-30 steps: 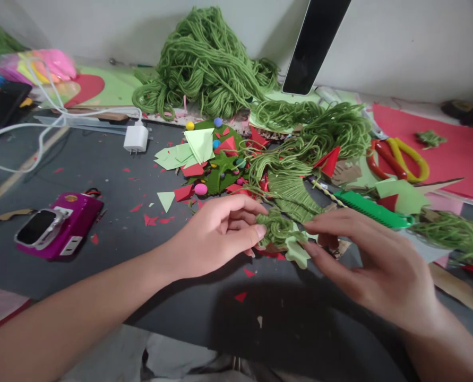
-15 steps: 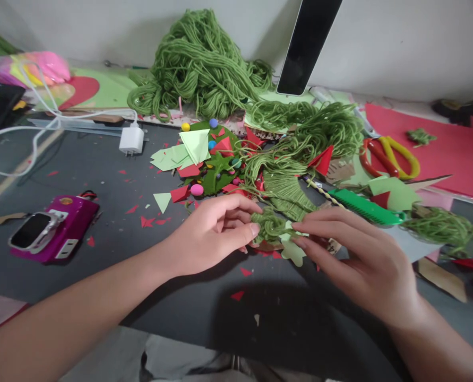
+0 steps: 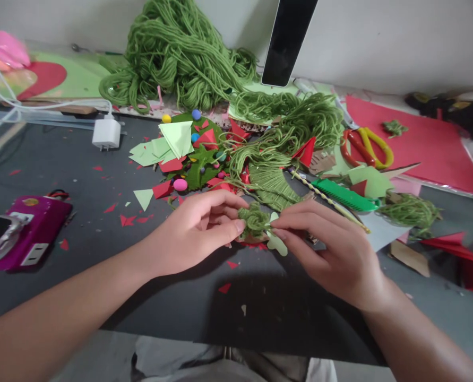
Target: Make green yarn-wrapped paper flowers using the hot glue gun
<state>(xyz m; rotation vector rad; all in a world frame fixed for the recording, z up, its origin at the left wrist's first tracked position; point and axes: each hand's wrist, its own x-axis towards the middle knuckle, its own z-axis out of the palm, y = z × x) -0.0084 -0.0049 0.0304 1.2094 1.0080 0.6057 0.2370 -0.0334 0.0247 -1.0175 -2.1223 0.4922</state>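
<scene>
My left hand (image 3: 208,228) is closed around the left side of a small knotted green yarn piece (image 3: 255,220), thumb in front. At its right side, my right hand (image 3: 335,254) pinches a pale green paper cutout (image 3: 277,244) with rounded lobes. Whether the right fingertips also grip a strand of the yarn, I cannot tell. Just behind the hands lies a curved, yarn-wrapped shape (image 3: 274,185), with loose strands running back from it. Brown cardboard shows partly under the yarn piece.
A big heap of green yarn (image 3: 176,58) stands by the wall. To the right lie scissors (image 3: 367,148), a green-handled cutter (image 3: 343,194) and a striped stick (image 3: 327,199). Leftward are a white charger (image 3: 106,132) and a purple box (image 3: 41,228). Red paper scraps (image 3: 128,219) litter the dark table.
The view has shifted, so the table's things appear further left and slightly higher. Both hands keep their hold around the yarn piece, with the right fingertips now over the paper cutout.
</scene>
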